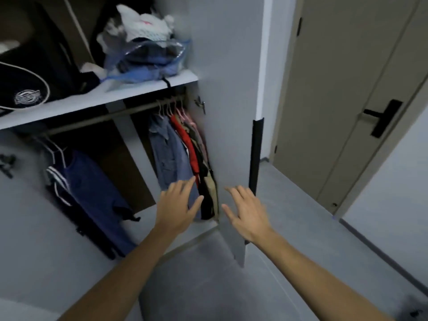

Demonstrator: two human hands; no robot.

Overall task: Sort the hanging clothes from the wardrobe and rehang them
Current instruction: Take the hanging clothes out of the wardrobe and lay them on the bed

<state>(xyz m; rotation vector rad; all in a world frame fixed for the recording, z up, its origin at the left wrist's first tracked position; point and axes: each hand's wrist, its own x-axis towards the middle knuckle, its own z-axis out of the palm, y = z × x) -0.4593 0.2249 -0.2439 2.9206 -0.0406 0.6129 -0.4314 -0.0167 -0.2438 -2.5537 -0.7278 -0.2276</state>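
Clothes (185, 156) hang bunched at the right end of the wardrobe rail (97, 118): a blue denim shirt (169, 156), a red garment (187, 144) and darker ones pressed against the wardrobe (222, 66) side wall. Further left along the rail we see a navy garment (97, 193) hanging apart on a white hanger. Above the rail, the shelf (92, 100) holds a clear bag (148, 61) stuffed with folded blue clothes, white laundry heaped on top, and a dark bag (30, 82) to its left. Our left hand (178, 202) reaches toward the lower edge of the bunch, fingers spread and straight, holding nothing; whether it touches we cannot tell. Our right hand (245, 212), below and right of the rail, is spread wide and empty.
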